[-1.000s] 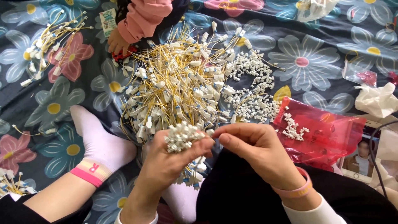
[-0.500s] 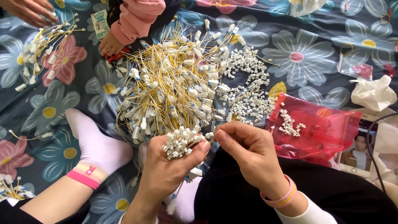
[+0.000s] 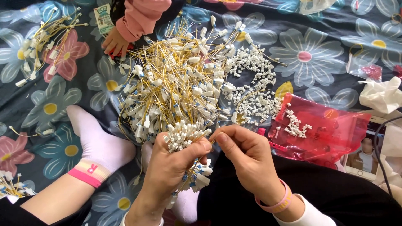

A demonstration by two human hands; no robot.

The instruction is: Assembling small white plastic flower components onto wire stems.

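Note:
My left hand point(image 3: 165, 171) grips a bundle of yellow wires with white plug ends point(image 3: 184, 134), the plugs sticking up above my thumb and more wire ends hanging below the fist. My right hand point(image 3: 245, 157) is pinched at the bundle's right side, fingertips touching my left thumb; what it pinches is too small to see. Just beyond both hands lies a big heap of yellow wires with white connectors point(image 3: 176, 79). Loose white plastic connectors point(image 3: 253, 83) are scattered to the right of the heap.
A red plastic bag point(image 3: 331, 129) with a few white connectors lies at right. Another person's small hand in a pink sleeve point(image 3: 115, 39) rests at the heap's far left. Smaller wire bunches point(image 3: 39, 46) lie far left. My socked foot point(image 3: 98, 144) rests on the flowered blanket point(image 3: 318, 50).
The view has shifted slightly; my hands stay together on the bundle. The other person's small hand has moved a little along the heap's far edge.

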